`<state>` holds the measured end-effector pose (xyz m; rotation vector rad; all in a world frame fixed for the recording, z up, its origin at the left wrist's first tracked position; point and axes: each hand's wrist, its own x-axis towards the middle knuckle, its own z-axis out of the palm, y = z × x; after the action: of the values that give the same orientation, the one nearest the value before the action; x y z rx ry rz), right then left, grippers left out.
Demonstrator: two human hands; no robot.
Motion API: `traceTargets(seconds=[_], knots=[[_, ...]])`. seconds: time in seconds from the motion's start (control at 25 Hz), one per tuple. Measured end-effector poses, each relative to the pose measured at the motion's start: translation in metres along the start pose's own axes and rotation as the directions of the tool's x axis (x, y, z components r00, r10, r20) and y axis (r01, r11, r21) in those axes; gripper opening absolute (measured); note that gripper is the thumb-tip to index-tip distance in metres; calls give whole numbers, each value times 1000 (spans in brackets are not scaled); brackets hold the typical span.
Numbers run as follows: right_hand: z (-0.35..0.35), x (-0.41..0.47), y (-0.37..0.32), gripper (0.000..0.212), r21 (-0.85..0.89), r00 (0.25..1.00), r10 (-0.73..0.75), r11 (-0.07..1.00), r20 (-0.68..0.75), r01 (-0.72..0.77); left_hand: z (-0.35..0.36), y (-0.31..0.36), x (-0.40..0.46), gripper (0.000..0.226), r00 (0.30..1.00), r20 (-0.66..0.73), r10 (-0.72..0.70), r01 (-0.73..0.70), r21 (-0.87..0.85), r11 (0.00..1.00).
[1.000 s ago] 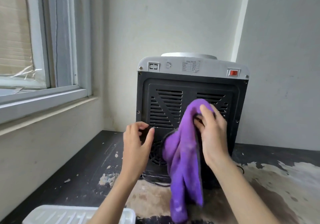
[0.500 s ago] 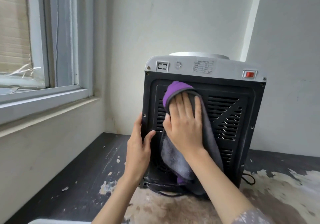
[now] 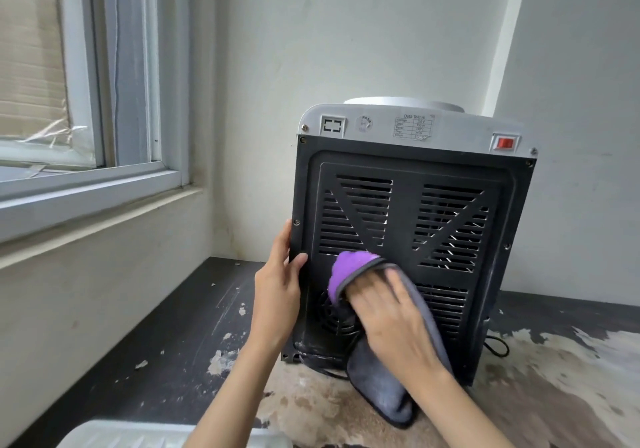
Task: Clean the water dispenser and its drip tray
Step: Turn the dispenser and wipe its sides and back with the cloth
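1. Water dispenser (image 3: 412,226) standing on the worn dark counter (image 3: 194,323), black vented back panel turned to the camera, white top and red switch (image 3: 504,143) above.
2. Left hand (image 3: 277,295) bracing the dispenser's left edge: fingers fairly straight along the side, thumb laid on the panel.
3. Right hand (image 3: 391,319) lying flat, fingers extended, pressing the purple-and-grey cloth (image 3: 377,361) against the lower part of the panel, over the round fan grille; loose end of the cloth trailing down to the counter at the dispenser's foot.
4. Risks, as judged: cloth pile snagging in the vent slots or fan grille; damp reaching the electrics behind the slots; dragging hem catching the black cord (image 3: 497,347) at the dispenser's lower right; dispenser sliding if the brace slackens.
5. Hard to make out: right hand blurred, so exact finger placement unclear. Front of the dispenser, with taps, hidden. White ribbed tray (image 3: 114,435), likely the drip tray, cut off by the bottom edge, well in front and left of the dispenser. Label text too small to read.
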<state>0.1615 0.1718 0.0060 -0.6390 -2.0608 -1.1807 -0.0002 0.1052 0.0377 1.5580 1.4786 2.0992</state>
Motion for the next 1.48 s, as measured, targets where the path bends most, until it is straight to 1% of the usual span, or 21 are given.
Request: traceTargets(seconds=[0.08,0.12,0.16,0.24,0.36,0.44,0.56,0.64,0.76,0.84,0.92,1.0,1.12,1.28,1.4,1.48], knots=[[1,8,-5,45,-6,991,136,991,-17,-136,-1,3,0,43,1000,10,-3,3,27,1000],[2,16,-13,44,15,986,162,987,-26,-161,-1,4,0,42,1000,-1,4,-3,47,999],[4,24,-22,44,46,987,155,987,-35,-154,-1,4,0,41,1000,-20,10,-9,69,998],[4,33,-28,44,68,996,80,995,-36,-77,1,4,0,40,998,-61,3,2,82,997],[-3,18,7,44,-37,999,-10,999,-38,9,4,5,-1,40,994,-106,-36,42,54,998],[-9,7,27,41,-85,998,-9,996,-67,3,7,5,-1,40,991,-123,-60,68,58,996],[-7,19,12,37,-44,992,40,998,-119,-46,9,5,-2,39,986,-151,-72,85,75,994],[-4,27,-2,37,-19,991,18,1000,-135,-21,9,6,-3,39,987,-146,-73,82,62,995],[-9,23,18,37,-54,989,-31,998,-148,23,8,6,-3,39,987,-142,-76,83,47,995],[-17,17,31,36,-44,985,17,999,-173,-25,8,5,-3,38,986,-145,-78,84,39,996],[-20,20,26,38,27,972,137,991,-190,-135,8,5,-3,37,986,-149,-70,80,56,995],[-17,30,8,43,108,959,233,970,-162,-218,10,6,-4,37,986,-154,-59,71,74,995],[-14,42,-15,48,150,962,240,964,-131,-220,9,6,-4,38,988,-148,-47,60,85,995],[-23,27,8,45,24,977,163,987,-139,-161,6,3,-3,39,989,-138,-55,65,69,996],[-24,3,29,46,-9,979,161,987,-123,-163,6,3,-3,38,988,-137,-65,75,65,995],[-20,3,22,44,3,972,196,980,-130,-197,7,3,-4,36,988,-137,-65,75,70,995]])
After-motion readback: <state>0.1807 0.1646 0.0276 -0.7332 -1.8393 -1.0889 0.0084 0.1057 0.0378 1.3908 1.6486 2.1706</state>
